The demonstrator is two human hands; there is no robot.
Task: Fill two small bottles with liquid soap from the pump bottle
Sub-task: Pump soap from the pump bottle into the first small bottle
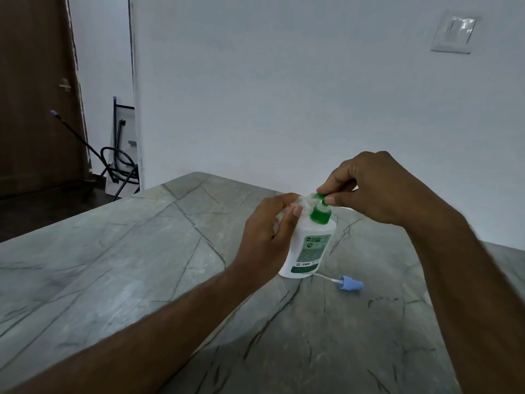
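The small clear bottle point(302, 204) is mostly hidden behind the left hand point(267, 237), its outline blurred. The right hand point(377, 186) covers the pump head point(322, 198) (nozzle unseen). Label print on the pump bottle point(311, 248) is too small to read.

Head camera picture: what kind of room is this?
Probably a room in a home: a marble-look stone table by a plain white wall with a switch plate, and a brown wooden door.
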